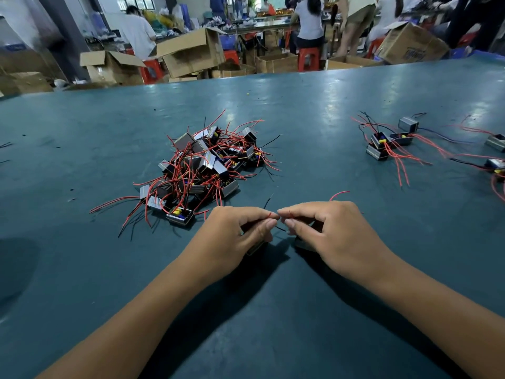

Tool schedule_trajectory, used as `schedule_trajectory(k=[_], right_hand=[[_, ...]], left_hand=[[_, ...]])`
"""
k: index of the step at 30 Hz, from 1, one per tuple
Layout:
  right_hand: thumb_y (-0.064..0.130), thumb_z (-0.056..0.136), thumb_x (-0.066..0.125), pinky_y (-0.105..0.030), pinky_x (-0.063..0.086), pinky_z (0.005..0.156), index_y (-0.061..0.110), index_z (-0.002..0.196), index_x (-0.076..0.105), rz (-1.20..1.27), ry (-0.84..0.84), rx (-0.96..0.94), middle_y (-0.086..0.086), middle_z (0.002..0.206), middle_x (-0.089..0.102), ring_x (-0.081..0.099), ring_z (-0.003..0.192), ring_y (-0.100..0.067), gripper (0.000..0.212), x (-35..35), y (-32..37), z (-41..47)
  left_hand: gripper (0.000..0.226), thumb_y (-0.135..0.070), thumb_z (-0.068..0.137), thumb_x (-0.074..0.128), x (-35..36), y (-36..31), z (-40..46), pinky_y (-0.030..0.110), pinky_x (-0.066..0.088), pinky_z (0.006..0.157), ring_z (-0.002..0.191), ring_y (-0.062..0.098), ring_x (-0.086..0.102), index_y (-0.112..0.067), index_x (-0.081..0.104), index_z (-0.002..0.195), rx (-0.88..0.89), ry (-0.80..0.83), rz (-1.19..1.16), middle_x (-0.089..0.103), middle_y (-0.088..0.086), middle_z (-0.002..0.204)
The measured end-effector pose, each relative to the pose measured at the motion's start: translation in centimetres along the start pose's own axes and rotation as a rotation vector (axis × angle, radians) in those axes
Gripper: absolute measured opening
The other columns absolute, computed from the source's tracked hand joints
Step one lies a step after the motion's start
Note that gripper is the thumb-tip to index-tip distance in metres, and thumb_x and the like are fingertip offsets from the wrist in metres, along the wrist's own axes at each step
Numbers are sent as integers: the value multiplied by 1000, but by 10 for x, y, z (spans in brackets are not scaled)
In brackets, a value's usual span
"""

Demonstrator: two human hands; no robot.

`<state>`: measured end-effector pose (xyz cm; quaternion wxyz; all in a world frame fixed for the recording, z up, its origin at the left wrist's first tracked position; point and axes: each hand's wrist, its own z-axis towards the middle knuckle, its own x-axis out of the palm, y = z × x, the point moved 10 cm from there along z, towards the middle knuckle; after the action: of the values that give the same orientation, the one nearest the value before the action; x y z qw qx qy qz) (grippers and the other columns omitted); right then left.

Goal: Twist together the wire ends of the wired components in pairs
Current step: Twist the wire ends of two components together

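Left hand [240,231] and right hand [325,231] meet fingertip to fingertip on the green table [273,310], just nearer the camera than the component pile [202,170]. Each hand pinches a red wire end [270,214]; the components beneath the palms are mostly hidden. Finished components [388,142] lie well right of the pile.

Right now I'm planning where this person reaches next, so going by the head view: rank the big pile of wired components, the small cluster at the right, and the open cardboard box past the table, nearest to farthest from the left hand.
1. Big pile: just beyond the left hand, slightly to its left.
2. Small cluster: far right on the table.
3. Open cardboard box: on the floor past the table's far edge.
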<state>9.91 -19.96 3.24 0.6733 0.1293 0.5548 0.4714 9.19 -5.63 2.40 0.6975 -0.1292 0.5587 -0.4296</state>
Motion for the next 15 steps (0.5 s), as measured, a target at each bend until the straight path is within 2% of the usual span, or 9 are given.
schedule_trajectory(k=[2, 5, 8, 12, 15], right_hand=[[19, 90, 71, -12, 48, 75, 25, 110, 71, 58, -3, 43, 14, 82, 74, 68, 74, 0, 21, 1, -5, -1], [18, 92, 68, -12, 45, 65, 23, 93, 63, 89, -23, 49, 14, 75, 73, 67, 68, -3, 8, 1, -7, -1], [17, 94, 64, -13, 44, 63, 23, 88, 64, 77, -24, 32, 11, 73, 70, 64, 69, -6, 8, 2, -4, -1], [18, 92, 64, -16, 44, 60, 27, 89, 65, 127, -20, 54, 8, 73, 67, 59, 63, -11, 9, 4, -9, 0], [18, 91, 65, -14, 41, 56, 27, 88, 65, 158, -12, 48, 8, 70, 65, 53, 56, -7, 10, 5, -10, 0]], left_hand=[[16, -29, 95, 65, 2, 3, 1, 27, 54, 73, 75, 6, 69, -21, 75, 105, -26, 11, -28, 73, -15, 77], [12, -33, 93, 66, 5, 5, 1, 39, 55, 75, 74, 12, 70, -22, 69, 94, -42, 33, -86, 73, -12, 75], [15, -37, 93, 65, 9, 2, 1, 40, 54, 72, 71, 13, 68, -24, 69, 86, -32, 68, -94, 73, -13, 74], [15, -34, 96, 64, 11, 5, 2, 43, 52, 64, 64, 21, 65, -24, 73, 90, -43, 87, -83, 71, -14, 70], [15, -32, 97, 63, 11, 4, 2, 39, 52, 62, 61, 16, 62, -23, 74, 92, -34, 94, -77, 69, -16, 68]])
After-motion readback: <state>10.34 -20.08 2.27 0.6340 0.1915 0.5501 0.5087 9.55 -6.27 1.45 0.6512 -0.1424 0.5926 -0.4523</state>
